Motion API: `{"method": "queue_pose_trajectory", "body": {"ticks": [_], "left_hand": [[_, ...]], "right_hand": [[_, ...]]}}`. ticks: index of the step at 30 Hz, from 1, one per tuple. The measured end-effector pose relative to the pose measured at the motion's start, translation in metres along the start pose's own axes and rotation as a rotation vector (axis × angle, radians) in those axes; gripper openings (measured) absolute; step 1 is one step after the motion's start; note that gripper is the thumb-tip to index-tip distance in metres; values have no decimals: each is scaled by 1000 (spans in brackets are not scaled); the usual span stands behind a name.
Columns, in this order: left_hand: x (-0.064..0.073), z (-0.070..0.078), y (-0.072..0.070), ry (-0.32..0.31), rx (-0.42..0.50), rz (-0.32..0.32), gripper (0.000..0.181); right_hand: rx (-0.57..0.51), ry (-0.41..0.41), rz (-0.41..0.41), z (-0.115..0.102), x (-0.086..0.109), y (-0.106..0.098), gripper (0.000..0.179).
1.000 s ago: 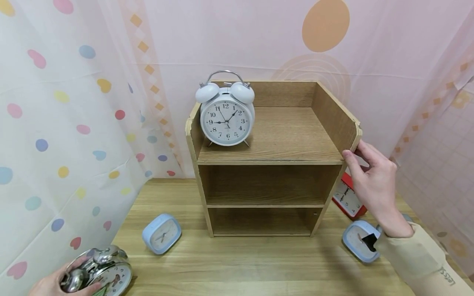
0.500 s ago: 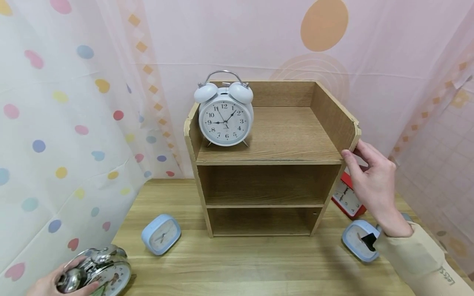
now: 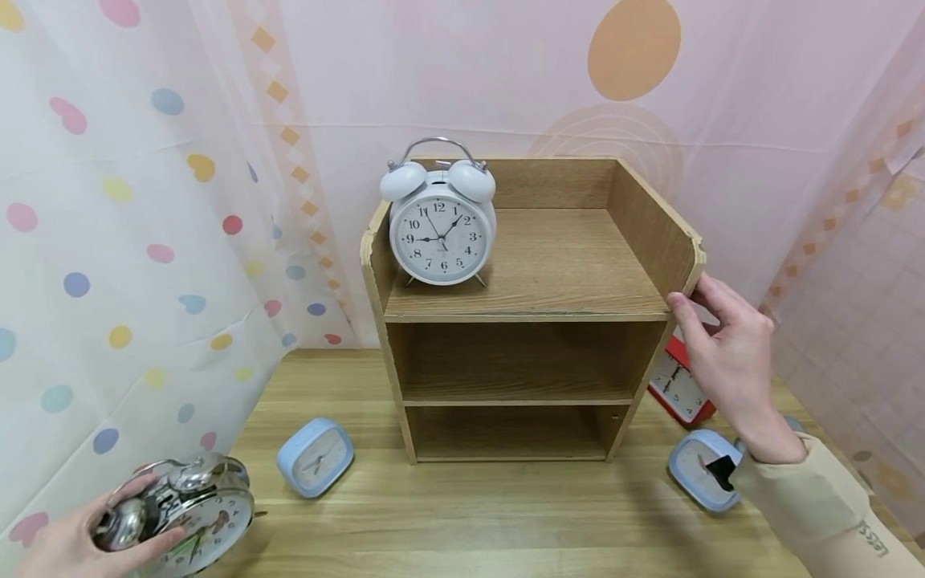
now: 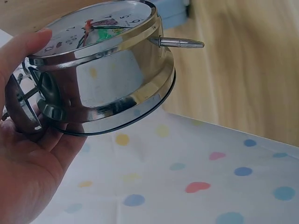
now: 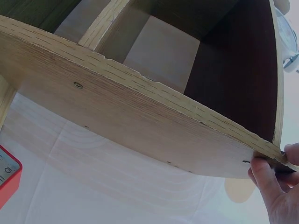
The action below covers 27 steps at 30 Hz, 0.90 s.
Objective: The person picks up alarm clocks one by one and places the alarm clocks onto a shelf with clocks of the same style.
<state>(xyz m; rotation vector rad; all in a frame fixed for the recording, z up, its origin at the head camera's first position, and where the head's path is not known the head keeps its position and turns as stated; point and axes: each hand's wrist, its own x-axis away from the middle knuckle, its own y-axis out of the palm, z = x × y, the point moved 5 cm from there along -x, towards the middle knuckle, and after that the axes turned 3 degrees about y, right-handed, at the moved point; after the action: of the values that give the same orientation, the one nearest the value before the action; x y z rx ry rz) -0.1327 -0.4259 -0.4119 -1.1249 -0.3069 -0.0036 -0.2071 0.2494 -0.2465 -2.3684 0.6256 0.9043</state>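
Note:
My left hand [image 3: 87, 526] grips a silver twin-bell alarm clock [image 4: 112, 74] at the front left, thumb over its face and fingers behind. The clock is tilted back, and one metal leg points away from the hand. At the right, my right hand [image 3: 730, 353] pinches the front edge of the side panel of a small wooden shelf [image 3: 527, 317], level with its top board. In the right wrist view the thumb and fingers [image 5: 264, 175] lie on either side of that panel. A white twin-bell alarm clock [image 3: 442, 233] stands on the shelf's top left.
A light blue clock [image 3: 315, 457] sits on the wooden table [image 3: 462, 522] left of the shelf. Another light blue clock [image 3: 702, 472] and a red clock [image 3: 679, 385] are on the right, partly behind the right arm. Patterned curtains [image 3: 144, 241] surround the table.
My left hand has raised the silver alarm clock slightly and shifted it a little left. The right hand keeps its hold on the shelf's side panel.

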Motion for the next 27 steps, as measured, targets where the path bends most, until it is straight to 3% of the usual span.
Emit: {"method": "queue_pose_trajectory", "body": {"ticks": [6,14,21,27], "left_hand": [[2,19,-9,129,-27,139,99],[6,52,-20,174,-48,141,97],[7,78,-27,310,-27,262,88],[6,96,-33,387,6,285,85]], "right_hand": [[2,-14,-1,-2,0,0,37],[13,-20,0,-1,0,0,37],[11,-18,1,-1,0,0,36],[5,-32,-4,-1,0,0,36]]}}
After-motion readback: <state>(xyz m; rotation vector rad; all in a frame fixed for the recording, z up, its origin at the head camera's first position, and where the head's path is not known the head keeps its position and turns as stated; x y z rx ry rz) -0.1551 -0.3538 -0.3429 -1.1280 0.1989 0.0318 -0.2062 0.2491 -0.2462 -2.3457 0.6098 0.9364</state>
